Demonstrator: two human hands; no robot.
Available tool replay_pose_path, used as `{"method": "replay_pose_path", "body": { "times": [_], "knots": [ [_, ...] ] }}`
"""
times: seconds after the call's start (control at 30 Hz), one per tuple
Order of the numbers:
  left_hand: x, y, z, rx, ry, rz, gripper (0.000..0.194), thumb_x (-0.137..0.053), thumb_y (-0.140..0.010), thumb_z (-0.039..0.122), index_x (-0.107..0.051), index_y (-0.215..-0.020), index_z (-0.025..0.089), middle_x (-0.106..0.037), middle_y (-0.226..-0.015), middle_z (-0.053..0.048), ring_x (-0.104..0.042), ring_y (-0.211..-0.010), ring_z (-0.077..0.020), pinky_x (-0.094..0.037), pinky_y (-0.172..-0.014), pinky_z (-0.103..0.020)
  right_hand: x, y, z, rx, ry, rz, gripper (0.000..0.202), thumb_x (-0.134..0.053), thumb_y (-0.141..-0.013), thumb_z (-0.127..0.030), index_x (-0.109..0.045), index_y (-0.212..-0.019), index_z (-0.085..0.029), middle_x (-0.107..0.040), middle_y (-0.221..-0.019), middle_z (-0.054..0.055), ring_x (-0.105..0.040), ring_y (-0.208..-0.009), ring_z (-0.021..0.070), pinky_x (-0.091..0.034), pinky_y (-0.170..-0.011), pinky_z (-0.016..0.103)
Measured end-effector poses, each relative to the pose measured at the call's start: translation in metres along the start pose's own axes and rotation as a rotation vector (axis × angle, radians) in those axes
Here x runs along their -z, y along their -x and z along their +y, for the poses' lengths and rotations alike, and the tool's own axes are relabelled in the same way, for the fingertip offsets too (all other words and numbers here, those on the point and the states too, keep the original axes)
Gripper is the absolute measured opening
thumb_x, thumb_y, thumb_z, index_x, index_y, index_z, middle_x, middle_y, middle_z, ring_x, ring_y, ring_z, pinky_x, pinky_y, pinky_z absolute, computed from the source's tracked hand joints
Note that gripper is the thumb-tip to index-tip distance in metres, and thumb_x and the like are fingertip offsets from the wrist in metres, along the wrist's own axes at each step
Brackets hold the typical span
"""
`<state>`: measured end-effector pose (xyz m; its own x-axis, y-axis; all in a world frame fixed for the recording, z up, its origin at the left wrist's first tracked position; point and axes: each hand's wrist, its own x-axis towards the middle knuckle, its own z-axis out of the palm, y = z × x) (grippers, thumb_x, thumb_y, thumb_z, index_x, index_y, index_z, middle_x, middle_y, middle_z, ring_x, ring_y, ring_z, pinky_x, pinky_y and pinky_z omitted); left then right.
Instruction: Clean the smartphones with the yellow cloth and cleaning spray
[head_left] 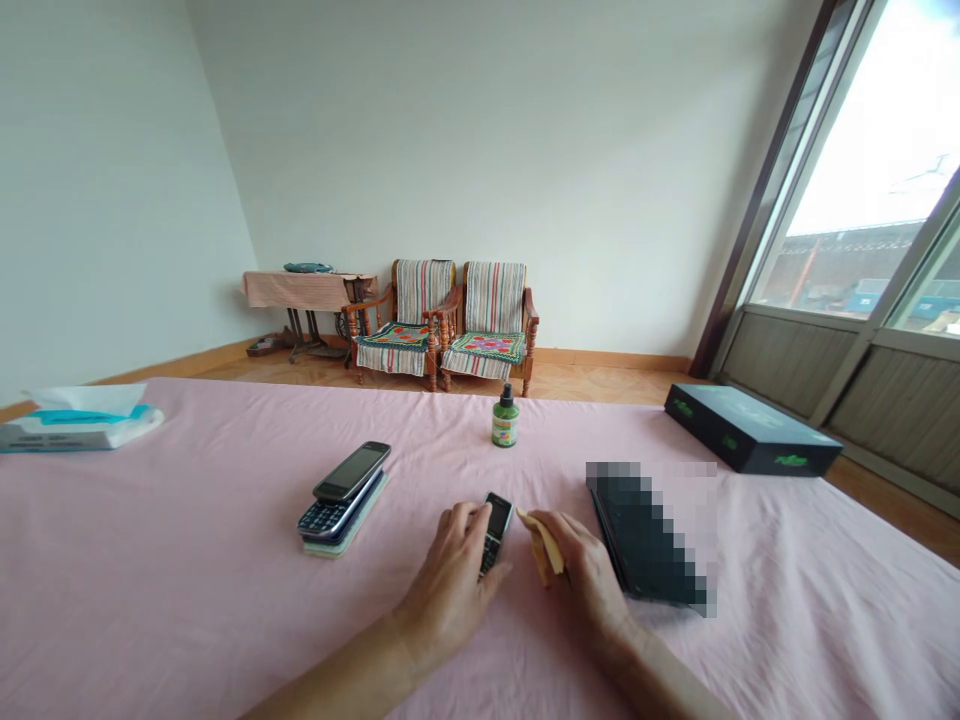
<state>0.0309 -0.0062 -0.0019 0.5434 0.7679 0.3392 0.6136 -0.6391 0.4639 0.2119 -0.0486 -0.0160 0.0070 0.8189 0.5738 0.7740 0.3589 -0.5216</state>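
Note:
My left hand [451, 572] is closed around the sides of a small keypad phone [499, 514], whose screen and some keys show between the fingers. Folded in my closed right hand [583, 570] is a pale yellow cloth [550, 549], just right of the phone and apart from it. To the left, a dark slider phone [354, 472] with its keypad out lies on top of a small stack with a pale green edge. Right of my right hand lies a flat dark object [637, 545], partly blurred by pixels, so its kind is unclear.
A pink sheet [225, 600] covers the tabletop. A green spray bottle [505, 420] stands upright beyond my hands. A black box [750, 430] sits at the far right, a tissue pack [82, 425] at the far left. Two wooden armchairs [491, 310] stand by the wall.

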Motion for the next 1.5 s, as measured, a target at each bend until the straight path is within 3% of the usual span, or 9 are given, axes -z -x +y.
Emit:
{"method": "replay_pose_path", "body": {
  "times": [0.1, 0.2, 0.37, 0.53, 0.83, 1.07, 1.27, 1.4, 1.5],
  "knots": [
    [0.011, -0.003, -0.001, 0.012, 0.127, -0.090, 0.072, -0.071, -0.073, 0.032, -0.038, -0.135, 0.020, -0.046, -0.131, -0.013, -0.041, -0.123, -0.0294, -0.034, -0.104, -0.042, -0.001, -0.001, 0.001, -0.017, -0.032, 0.021, 0.025, -0.046, -0.083, -0.012, -0.061, -0.100, -0.020, -0.068, -0.090, 0.005, -0.064, -0.083, 0.0185, -0.048, -0.073, 0.024],
    [0.022, -0.018, -0.016, -0.010, 0.111, -0.264, 0.098, -0.080, -0.057, 0.052, -0.034, -0.138, 0.022, -0.039, -0.141, -0.016, -0.032, -0.130, -0.0376, -0.026, -0.107, -0.052, -0.001, -0.002, 0.004, -0.049, -0.050, 0.058, 0.022, -0.046, -0.084, -0.015, -0.061, -0.101, -0.018, -0.068, -0.088, 0.006, -0.064, -0.078, 0.0174, -0.047, -0.070, 0.024],
    [0.025, -0.037, -0.043, -0.079, 0.080, -0.404, 0.111, -0.078, -0.049, 0.064, -0.032, -0.140, 0.020, -0.036, -0.144, -0.017, -0.030, -0.132, -0.0385, -0.024, -0.108, -0.052, 0.000, -0.002, 0.006, -0.068, -0.076, 0.103, 0.020, -0.047, -0.087, -0.020, -0.062, -0.100, -0.018, -0.068, -0.087, 0.005, -0.064, -0.077, 0.0164, -0.047, -0.069, 0.022],
    [0.016, -0.034, -0.039, -0.140, 0.092, -0.337, 0.107, -0.077, -0.049, 0.065, -0.038, -0.137, 0.019, -0.042, -0.139, -0.015, -0.035, -0.128, -0.0370, -0.026, -0.107, -0.051, 0.004, -0.013, -0.003, -0.079, -0.092, 0.130, 0.021, -0.045, -0.089, -0.020, -0.062, -0.101, -0.019, -0.066, -0.090, 0.005, -0.062, -0.081, 0.0164, -0.047, -0.072, 0.023],
    [0.011, -0.029, -0.032, -0.071, 0.044, -0.294, 0.109, -0.076, -0.045, 0.067, -0.037, -0.135, 0.019, -0.044, -0.134, -0.017, -0.037, -0.122, -0.0413, -0.026, -0.102, -0.059, -0.010, -0.045, -0.007, 0.047, 0.162, -0.030, 0.037, -0.043, -0.080, 0.002, -0.063, -0.105, -0.018, -0.058, -0.099, 0.009, -0.052, -0.092, 0.0209, -0.045, -0.081, 0.033],
    [0.012, -0.029, -0.031, -0.087, 0.046, -0.279, 0.100, -0.075, -0.047, 0.066, -0.042, -0.130, 0.019, -0.047, -0.127, -0.015, -0.042, -0.116, -0.0371, -0.032, -0.100, -0.053, -0.018, -0.034, -0.005, 0.050, 0.153, -0.218, 0.042, -0.043, -0.074, 0.006, -0.064, -0.100, -0.019, -0.057, -0.096, 0.008, -0.050, -0.089, 0.0202, -0.044, -0.080, 0.031],
    [0.009, -0.029, -0.032, -0.054, 0.037, -0.265, 0.101, -0.077, -0.045, 0.064, -0.042, -0.129, 0.021, -0.046, -0.128, -0.014, -0.041, -0.117, -0.0375, -0.031, -0.100, -0.053, -0.005, -0.015, -0.022, 0.002, 0.073, -0.306, 0.036, -0.048, -0.069, 0.003, -0.066, -0.090, -0.019, -0.059, -0.094, 0.006, -0.050, -0.089, 0.0205, -0.043, -0.078, 0.030],
    [0.008, -0.028, -0.032, -0.066, 0.046, -0.243, 0.098, -0.077, -0.044, 0.063, -0.044, -0.126, 0.021, -0.047, -0.126, -0.013, -0.043, -0.115, -0.0366, -0.033, -0.098, -0.051, -0.002, -0.007, -0.028, -0.010, 0.069, -0.326, 0.027, -0.054, -0.069, -0.004, -0.065, -0.088, -0.019, -0.058, -0.092, 0.006, -0.050, -0.087, 0.0212, -0.043, -0.075, 0.030],
    [0.009, -0.028, -0.032, -0.073, 0.043, -0.249, 0.095, -0.077, -0.045, 0.063, -0.046, -0.124, 0.022, -0.048, -0.125, -0.012, -0.044, -0.114, -0.0362, -0.034, -0.097, -0.051, -0.005, -0.017, -0.024, -0.009, 0.102, -0.326, 0.040, -0.047, -0.064, 0.002, -0.066, -0.092, -0.020, -0.058, -0.094, 0.006, -0.049, -0.090, 0.0201, -0.042, -0.079, 0.029]
  ]
}}
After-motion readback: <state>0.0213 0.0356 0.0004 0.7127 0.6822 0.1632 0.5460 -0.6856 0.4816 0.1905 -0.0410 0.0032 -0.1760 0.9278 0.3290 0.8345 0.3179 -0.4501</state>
